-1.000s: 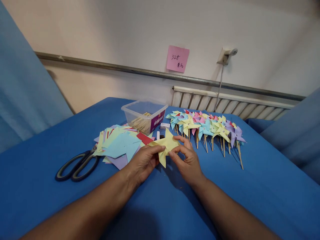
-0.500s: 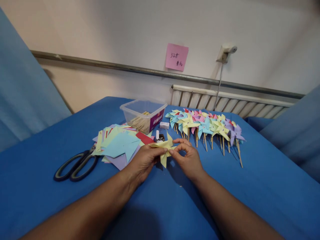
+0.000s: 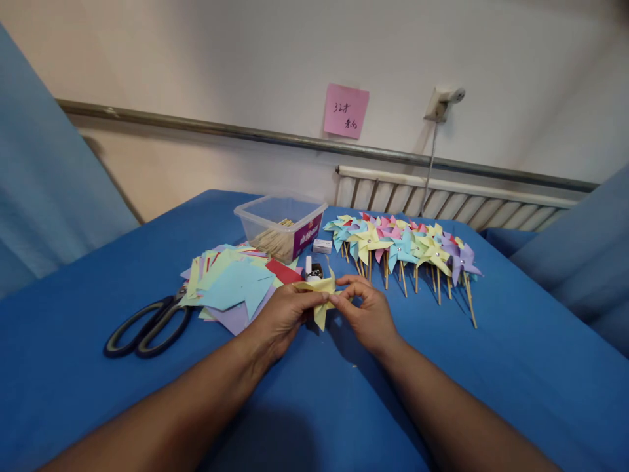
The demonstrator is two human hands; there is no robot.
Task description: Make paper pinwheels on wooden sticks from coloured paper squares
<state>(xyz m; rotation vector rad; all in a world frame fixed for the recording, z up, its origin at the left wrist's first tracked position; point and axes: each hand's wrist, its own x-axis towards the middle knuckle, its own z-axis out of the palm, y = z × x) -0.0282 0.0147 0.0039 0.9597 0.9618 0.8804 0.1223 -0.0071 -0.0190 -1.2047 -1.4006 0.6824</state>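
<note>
A yellow paper pinwheel (image 3: 320,286) is held above the blue cloth, its blades folded in toward the middle. My left hand (image 3: 285,316) pinches it from the left, thumb on top near its centre. From the right, my right hand (image 3: 366,311) closes thumb and finger at the centre and right blade; whether a small pin is between them I cannot make out. Just behind the pinwheel stands a small bottle with a white cap (image 3: 308,265), next to a small dark container (image 3: 316,271) that the paper partly covers.
Cut coloured paper (image 3: 238,285) lies in a pile at left, beside large black-handled scissors (image 3: 147,326). Behind it stand a clear plastic box (image 3: 275,226) of wooden sticks and a little white box (image 3: 322,246). Several finished pinwheels (image 3: 400,249) on sticks lie at right. A radiator (image 3: 457,200) is behind.
The yellow pinwheel has tilted slightly in my hands, so its face shows less. My right fingers have shifted a little left at its centre. Other objects stay where they were.
</note>
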